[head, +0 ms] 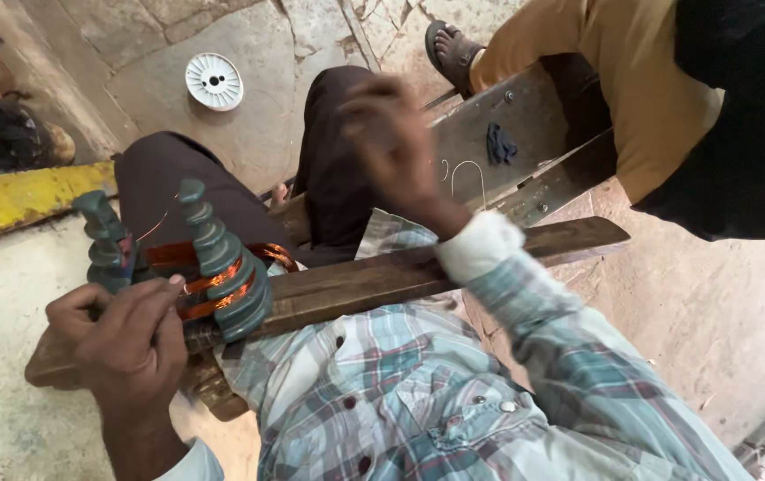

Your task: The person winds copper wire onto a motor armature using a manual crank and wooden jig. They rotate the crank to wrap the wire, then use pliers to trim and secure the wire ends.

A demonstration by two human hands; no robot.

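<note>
A wooden plank (382, 281) across the lap carries the stepped winding former (222, 263).

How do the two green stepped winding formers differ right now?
The right former shows its whole stepped face, with copper wire lying in its lower grooves; the left former is partly hidden behind the left hand, and its wire barely shows. Both are green, stepped and upright.

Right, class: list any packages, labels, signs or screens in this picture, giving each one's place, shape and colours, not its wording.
None in view: no package, label, sign or screen.
Nearest: white chalk loops on the grey plank, upper middle.
White round spool on the stone floor, unlabelled.
</note>
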